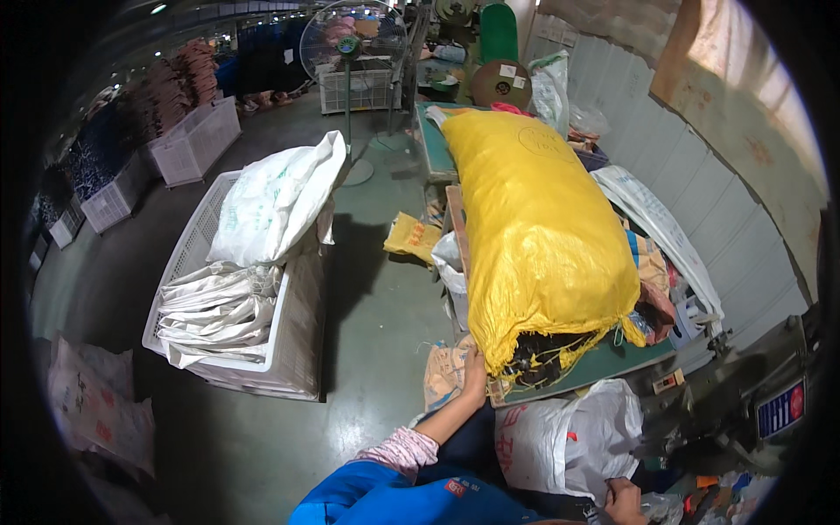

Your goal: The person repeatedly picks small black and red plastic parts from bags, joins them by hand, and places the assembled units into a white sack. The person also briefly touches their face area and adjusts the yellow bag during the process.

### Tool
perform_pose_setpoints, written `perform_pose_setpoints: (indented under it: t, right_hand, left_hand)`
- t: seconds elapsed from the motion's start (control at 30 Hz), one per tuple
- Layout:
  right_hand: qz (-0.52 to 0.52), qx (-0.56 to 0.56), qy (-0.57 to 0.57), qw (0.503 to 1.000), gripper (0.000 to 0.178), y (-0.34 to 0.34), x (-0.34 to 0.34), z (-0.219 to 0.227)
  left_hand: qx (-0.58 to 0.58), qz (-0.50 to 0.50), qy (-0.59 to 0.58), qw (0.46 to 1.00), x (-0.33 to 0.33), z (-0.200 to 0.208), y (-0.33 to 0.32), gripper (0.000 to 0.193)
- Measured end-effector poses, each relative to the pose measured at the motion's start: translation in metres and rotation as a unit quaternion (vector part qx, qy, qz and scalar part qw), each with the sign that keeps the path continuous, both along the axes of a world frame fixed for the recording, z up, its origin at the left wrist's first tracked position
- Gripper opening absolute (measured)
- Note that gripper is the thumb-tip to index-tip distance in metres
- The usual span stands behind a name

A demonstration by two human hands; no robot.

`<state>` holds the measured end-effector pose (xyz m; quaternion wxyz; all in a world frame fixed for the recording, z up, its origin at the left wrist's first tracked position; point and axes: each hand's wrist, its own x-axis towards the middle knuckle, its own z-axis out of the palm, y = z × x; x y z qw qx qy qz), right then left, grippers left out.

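A bulging yellow woven sack (542,219) lies lengthwise on a green-topped table (577,378). Its near end is frayed and gapes, showing dark material (535,357) inside. My left hand (474,374) is closed at the sack's near left corner, with part of the fingers hidden against it. Below the table edge, in front of me, stands a white woven sack (560,446) with red print and its mouth open. My right hand (623,501) has its fingers curled at the near right rim of this white sack.
To the left, a white plastic crate (297,341) holds folded white sacks (219,311). A standing fan (348,52) is behind it. Dark machinery (744,411) stands at the right, above colourful scraps (717,503). A yellow bag (411,236) lies left of the table.
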<state>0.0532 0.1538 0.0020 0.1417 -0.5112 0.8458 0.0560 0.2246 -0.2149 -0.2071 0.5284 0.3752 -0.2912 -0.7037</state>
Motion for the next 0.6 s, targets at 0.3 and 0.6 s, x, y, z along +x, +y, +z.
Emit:
perform_pose_setpoints:
  t: [0.3, 0.6]
  right_hand:
    - [0.102, -0.143, -0.061, 0.983, 0.022, -0.032, -0.018, -0.021]
    - [0.149, -0.194, -0.131, 0.961, 0.029, -0.029, -0.022, -0.040]
  left_hand:
    - [0.068, -0.034, 0.021, 0.997, 0.016, 0.017, 0.012, 0.041]
    - [0.079, 0.019, 0.018, 0.997, 0.058, 0.061, 0.026, 0.031]
